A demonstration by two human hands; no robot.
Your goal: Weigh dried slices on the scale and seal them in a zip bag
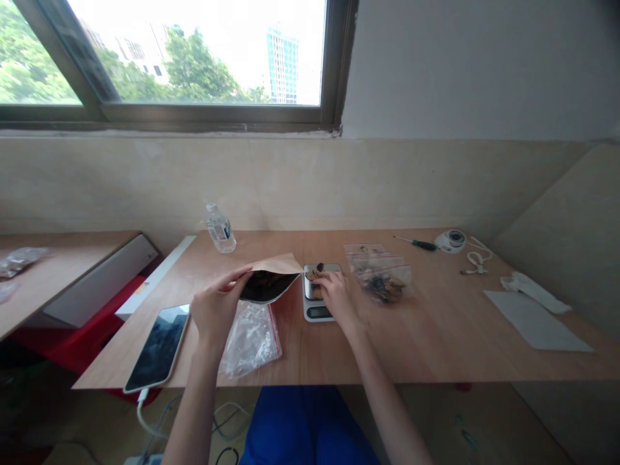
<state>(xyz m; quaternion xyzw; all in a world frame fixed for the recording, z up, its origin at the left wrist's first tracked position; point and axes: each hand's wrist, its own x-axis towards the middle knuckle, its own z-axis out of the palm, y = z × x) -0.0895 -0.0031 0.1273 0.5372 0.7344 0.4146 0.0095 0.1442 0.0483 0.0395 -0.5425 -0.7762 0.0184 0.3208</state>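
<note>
My left hand grips the edge of a brown kraft paper pouch, whose mouth gapes open with a dark inside; what lies deep in it is too dark to make out. Just to the right stands a small silver digital scale with brownish dried slices and one dark piece on its platform. My right hand is over the scale, its fingers closed at the slices and hiding part of them. Beyond that hand lies a clear zip bag of dark and brown dried pieces.
A crumpled clear zip bag lies below the pouch, and a charging phone is at left. A water bottle stands behind. Farther right are a screwdriver, a white dome camera with its cable, and white paper.
</note>
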